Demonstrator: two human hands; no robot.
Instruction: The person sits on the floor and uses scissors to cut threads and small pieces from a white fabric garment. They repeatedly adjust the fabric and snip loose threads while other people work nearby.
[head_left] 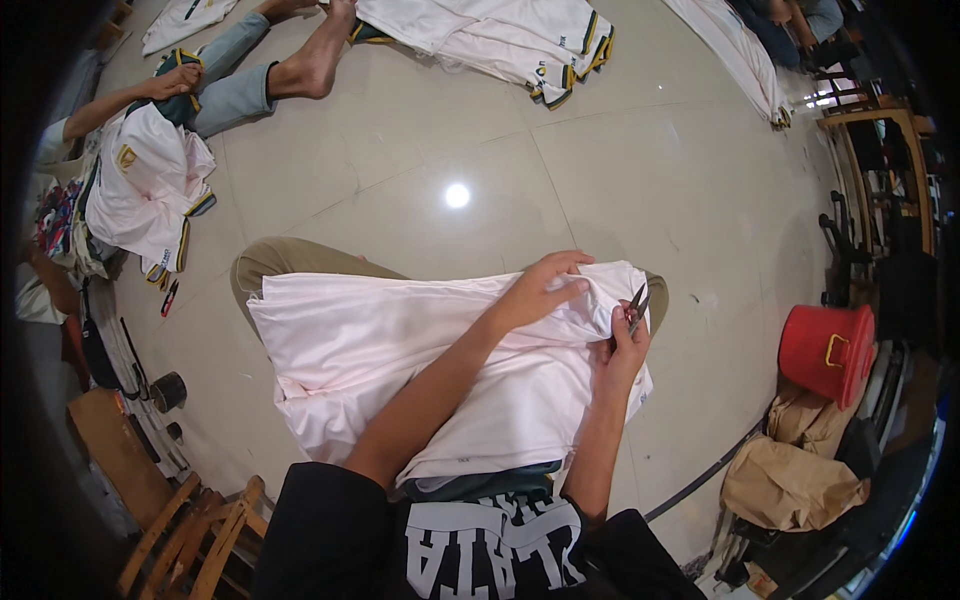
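A white garment [400,320] lies spread over my crossed legs, its dark green part [480,484] bunched close to my waist. My left hand [543,292] reaches across to the garment's far right corner, thumb and fingers holding a fold of the cloth. Close beside it, my right hand [627,345] is closed around a small pair of thread snips [638,308], dark blades pointing up and away from me. The snips are right by the garment's edge; whether the blades touch cloth or thread I cannot tell. My right fingers are partly hidden.
At the far left another person's hand [178,82] holds a white shirt [150,185] with dark trim. More white shirts [500,45] lie on the tiled floor ahead. Red-handled snips [170,298] are on the left. A red bucket [820,345] and brown paper bags [790,485] stand right; a wooden chair [195,535] is lower left.
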